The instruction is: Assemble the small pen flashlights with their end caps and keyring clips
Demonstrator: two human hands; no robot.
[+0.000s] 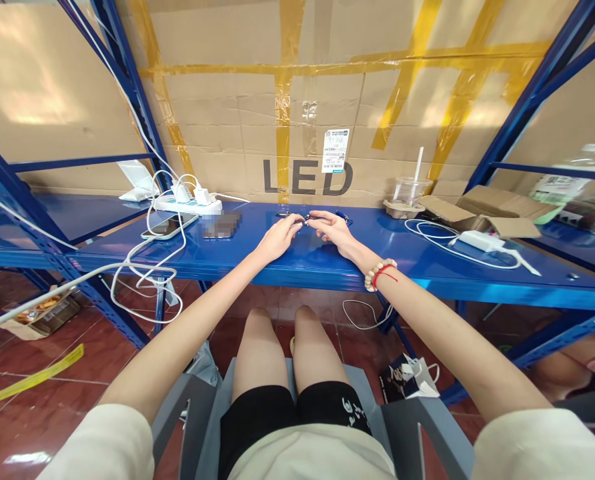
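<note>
Over the blue shelf top (297, 257), my left hand (279, 238) and my right hand (333, 231) meet fingertip to fingertip. Both are closed in a pinch around a small dark object (306, 219); my fingers cover most of it, and its kind cannot be made out. Just behind my left fingers lies a thin dark item (283, 214). A small dark blue item (346, 218) shows beyond my right knuckles, partly hidden. A beaded bracelet with a red string (380, 273) circles my right wrist.
Left of my hands are a blurred flat object (222, 225), a phone (170, 227) and a white power strip (210, 207) with trailing cables. To the right are a plastic cup (408, 192), a white charger (481, 241) and an opened carton (487, 207). Cardboard (217, 133) stands behind.
</note>
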